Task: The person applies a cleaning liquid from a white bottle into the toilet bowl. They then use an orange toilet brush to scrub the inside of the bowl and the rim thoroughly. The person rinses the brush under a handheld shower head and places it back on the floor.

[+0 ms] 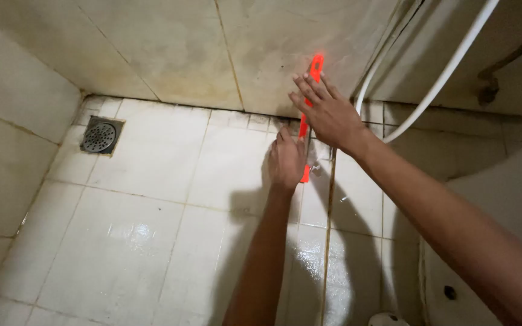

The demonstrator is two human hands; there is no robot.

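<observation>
1. You are looking down at a wet tiled floor (152, 199) that meets a stained tiled wall (176, 48); the floor is cut off along the bottom and left edges of the view.
2. A pale fixture (502, 199) fills the lower right; only part of it shows, and what it is cannot be told.
3. A white hose (448, 66) runs slantwise from the top right down toward the wall's foot; both its ends are hidden, the lower one behind your right hand.
4. Your right hand (328, 111) lies flat, fingers spread and open, pressed over the upper part of an orange tool (304, 172). It grips nothing.
5. Your left hand (286, 160) is curled against the tool's lower part; whether its fingers close round the tool cannot be told, as they are turned away.
6. A square drain (100, 136) sits in the floor's far left corner; nothing shows in its grate.
7. The tool stands nearly upright against the wall's foot, long axis up and down, top tilted slightly right. Its middle is hidden by both hands.
</observation>
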